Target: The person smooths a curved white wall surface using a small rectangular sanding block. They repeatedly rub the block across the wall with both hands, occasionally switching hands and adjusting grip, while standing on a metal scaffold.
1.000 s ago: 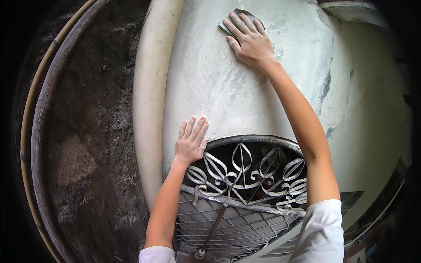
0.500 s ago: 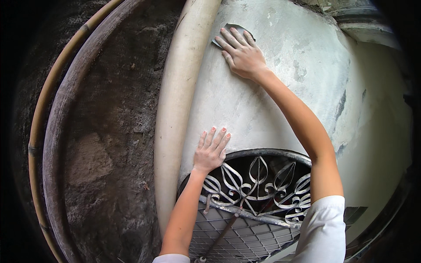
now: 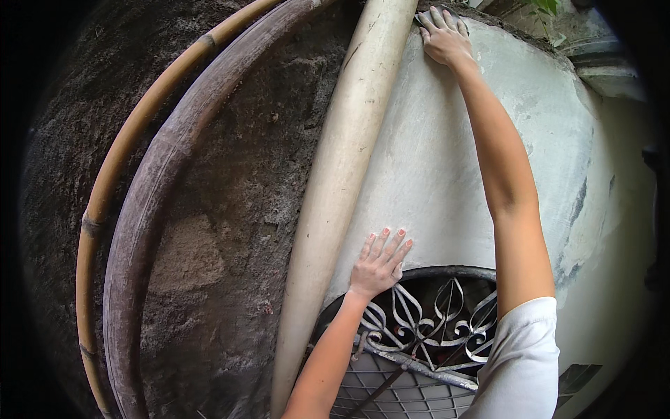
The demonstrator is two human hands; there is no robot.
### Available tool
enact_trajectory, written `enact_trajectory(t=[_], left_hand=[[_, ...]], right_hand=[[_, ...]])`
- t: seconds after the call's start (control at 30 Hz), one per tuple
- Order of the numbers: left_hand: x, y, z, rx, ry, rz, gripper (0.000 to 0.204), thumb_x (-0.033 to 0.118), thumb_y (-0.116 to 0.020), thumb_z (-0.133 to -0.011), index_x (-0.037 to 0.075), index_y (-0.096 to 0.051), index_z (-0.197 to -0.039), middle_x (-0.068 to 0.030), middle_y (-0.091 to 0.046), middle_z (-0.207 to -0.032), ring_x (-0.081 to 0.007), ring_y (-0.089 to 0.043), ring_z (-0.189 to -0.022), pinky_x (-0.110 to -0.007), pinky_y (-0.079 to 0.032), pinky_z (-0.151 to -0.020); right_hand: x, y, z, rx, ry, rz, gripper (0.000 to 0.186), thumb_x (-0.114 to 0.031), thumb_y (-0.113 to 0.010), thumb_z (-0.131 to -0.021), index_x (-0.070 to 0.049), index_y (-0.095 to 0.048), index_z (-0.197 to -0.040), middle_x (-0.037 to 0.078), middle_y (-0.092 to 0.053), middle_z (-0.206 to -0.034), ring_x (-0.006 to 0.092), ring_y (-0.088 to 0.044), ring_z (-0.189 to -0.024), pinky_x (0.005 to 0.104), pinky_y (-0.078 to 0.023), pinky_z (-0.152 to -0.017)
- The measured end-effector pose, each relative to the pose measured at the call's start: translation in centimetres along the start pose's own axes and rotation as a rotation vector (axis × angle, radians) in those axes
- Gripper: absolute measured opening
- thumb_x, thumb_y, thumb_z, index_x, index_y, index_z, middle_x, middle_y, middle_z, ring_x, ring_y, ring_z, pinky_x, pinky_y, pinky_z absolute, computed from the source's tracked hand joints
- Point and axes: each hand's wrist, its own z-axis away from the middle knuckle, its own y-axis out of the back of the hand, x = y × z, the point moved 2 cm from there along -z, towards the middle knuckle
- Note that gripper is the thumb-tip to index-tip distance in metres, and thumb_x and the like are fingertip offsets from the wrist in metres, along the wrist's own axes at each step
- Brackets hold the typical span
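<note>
Fingers [image 3: 381,247] of the left hand [image 3: 375,274] are stretched out and slightly apart, laid against a pale wall [image 3: 419,188] and gripping nothing, their skin dusted white. Close by the thumb runs the dark arched rim [image 3: 447,269] of an opening; set within it is a metal grille [image 3: 421,341], its bent strips making leaf shapes and scrolls above a slanting crossbar [image 3: 447,375], with wire mesh [image 3: 394,395] beneath. A white sleeve [image 3: 520,353] covers the upper right arm at the lower edge, and the bare right forearm [image 3: 492,133] reaches up across the pale wall. At its end the right hand [image 3: 447,47] lies with fingers extended over a thin dark grey sheet [image 3: 456,15], holding it against the surface near the wall's top edge; only slivers of it show around the fingertips, and I cannot tell whether any finger hooks over its border. To the left, a cream pipe [image 3: 349,153] slants upward between the pale wall and a rough dark wall [image 3: 244,181]. Farther left, a grey-brown pole [image 3: 129,279] and a thinner yellow bamboo pole [image 3: 87,279] run side by side. Beyond the pale wall, at upper right, are a weathered ledge [image 3: 608,78] and some green leaves [image 3: 547,6].
</note>
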Motion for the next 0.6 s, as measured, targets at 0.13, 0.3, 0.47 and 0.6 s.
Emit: enact_trajectory(t=[0.13,0.3,0.47,0.6], left_hand=[[0.0,0.2,-0.2,0.024,0.001,0.011,0.053,0.023,-0.049,-0.092,0.025,-0.055,-0.144,-0.0029,-0.046,-0.154,-0.0290,-0.041,-0.143,-0.047,-0.030,-0.119],[0.0,0.5,-0.4,0.040,0.006,0.037,0.053,0.019,-0.051,-0.089,0.024,-0.058,-0.142,-0.0030,-0.049,-0.152,-0.0286,-0.045,-0.141,-0.047,-0.032,-0.118],[-0.1,0.4,-0.4,0.083,0.050,0.033,0.052,0.018,-0.051,-0.088,0.024,-0.060,-0.140,-0.0029,-0.050,-0.151,-0.0285,-0.046,-0.140,-0.048,-0.033,-0.117],[-0.5,-0.5,1.7,-0.045,0.153,0.076,0.055,0.019,-0.049,-0.091,0.018,-0.051,-0.146,-0.0052,-0.046,-0.154,-0.0309,-0.042,-0.142,-0.050,-0.031,-0.117]], right_hand=[[-1.7,-0.6,-0.1,-0.049,0.119,0.059,0.056,-0.034,-0.030,-0.103,-0.025,-0.027,-0.158,0.002,-0.018,-0.167,0.0247,-0.015,-0.154,0.0475,-0.013,-0.125],[-5.2,1.2,6.1,0.009,0.220,-0.058,0.054,-0.030,-0.031,-0.101,-0.011,-0.042,-0.151,0.008,-0.025,-0.164,0.0264,-0.018,-0.153,0.0452,-0.011,-0.126],[-9.1,4.2,16.9,-0.040,0.452,-0.213,0.053,-0.030,-0.034,-0.101,-0.005,-0.046,-0.147,0.014,-0.035,-0.159,0.0275,-0.023,-0.151,0.0468,-0.011,-0.126],[-11.8,5.4,24.8,-0.071,0.619,-0.285,0.049,-0.034,-0.040,-0.101,-0.008,-0.054,-0.140,0.012,-0.045,-0.151,0.0276,-0.029,-0.148,0.0485,-0.015,-0.124]])
